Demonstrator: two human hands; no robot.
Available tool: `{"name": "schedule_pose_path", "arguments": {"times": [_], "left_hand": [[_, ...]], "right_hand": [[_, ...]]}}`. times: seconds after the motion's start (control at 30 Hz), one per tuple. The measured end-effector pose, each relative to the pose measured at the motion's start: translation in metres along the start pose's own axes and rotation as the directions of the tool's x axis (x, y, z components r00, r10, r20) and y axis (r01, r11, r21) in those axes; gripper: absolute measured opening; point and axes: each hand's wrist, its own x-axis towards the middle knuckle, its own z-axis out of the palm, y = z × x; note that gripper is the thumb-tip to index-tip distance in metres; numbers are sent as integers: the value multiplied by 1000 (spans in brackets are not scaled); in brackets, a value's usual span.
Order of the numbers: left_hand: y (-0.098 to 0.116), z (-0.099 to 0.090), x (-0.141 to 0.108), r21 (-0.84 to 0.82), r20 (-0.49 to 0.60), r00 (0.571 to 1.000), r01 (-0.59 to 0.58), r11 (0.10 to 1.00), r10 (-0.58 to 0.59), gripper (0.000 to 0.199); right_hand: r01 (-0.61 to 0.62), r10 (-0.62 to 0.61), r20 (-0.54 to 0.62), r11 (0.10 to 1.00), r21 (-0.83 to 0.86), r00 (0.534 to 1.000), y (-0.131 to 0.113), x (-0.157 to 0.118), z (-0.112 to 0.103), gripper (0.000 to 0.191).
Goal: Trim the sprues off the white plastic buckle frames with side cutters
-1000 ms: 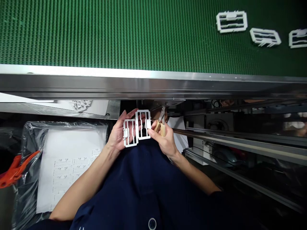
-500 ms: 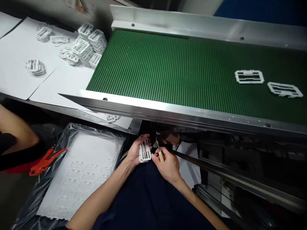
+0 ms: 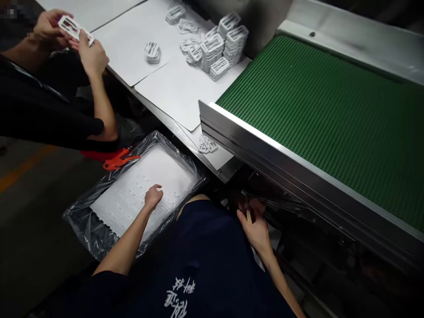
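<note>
1. The white paper on the worktop looks bright, but the floor is very dark.
2. A thin white shine runs along the metal edge of the green belt.
3. Little bright streaks show on the clear plastic.
4. The stacks have light tops and grayer sides.
5. It is dark and murky under the belt, so the tool in the right hand is hard to see.
6. The left hand looks a bit smudgy.
7. The pale bumps on the white sheet are faint.
8. Blocky squares cover part of the top left corner.
</note>
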Motion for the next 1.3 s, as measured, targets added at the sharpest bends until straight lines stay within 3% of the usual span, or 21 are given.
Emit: {"name": "schedule_pose_path", "arguments": {"times": [0.1,0.17,0.33,0.47,0.7,0.87,0.93,0.97,1.0,1.03,1.1,1.2,1.23,1.3], "left_hand": [[-40,-13,14,231,-100,995,11,973,12,30],[-54,-10,17,340,-90,993,-42,940,77,33],[-61,21,18,496,62,968,-240,835,241,33],[-69,43,17,595,38,966,-227,771,256,32],[-81,49,19,697,47,952,-248,673,303,30],[-80,46,24,719,116,932,-318,618,345,24],[-82,44,22,718,139,922,-345,604,362,25],[-83,42,21,718,146,917,-356,598,370,27],[-84,41,20,717,152,914,-364,594,377,29],[-86,39,18,716,158,910,-374,589,384,31],[-87,34,17,710,175,901,-395,583,397,37],[-86,30,21,683,208,885,-436,586,416,49],[-85,29,24,667,219,881,-449,594,420,50],[-84,27,29,626,244,876,-470,622,417,49]], "right_hand": [[95,-97,-54,995,-34,994,-9,40,12,48],[166,-168,-83,986,-31,982,-24,71,23,52],[259,-280,-233,959,-117,931,-77,140,55,59],[227,-296,-361,948,-222,884,-105,174,75,57],[229,-374,-447,910,-345,812,-121,199,89,47],[290,-451,-466,880,-377,761,-101,170,87,44],[473,-602,-308,784,-402,736,-88,143,103,40],[607,-699,-146,690,-393,700,-83,129,116,37],[739,-764,96,573,-354,638,-79,116,134,36],[822,-785,266,483,-303,560,-77,104,155,33],[920,-776,494,340,-196,392,-77,90,203,29],[982,-671,722,175,-67,169,-84,93,269,35],[989,-623,773,142,-41,122,-87,98,285,36],[994,-536,841,110,-23,78,-91,110,307,32]]}}
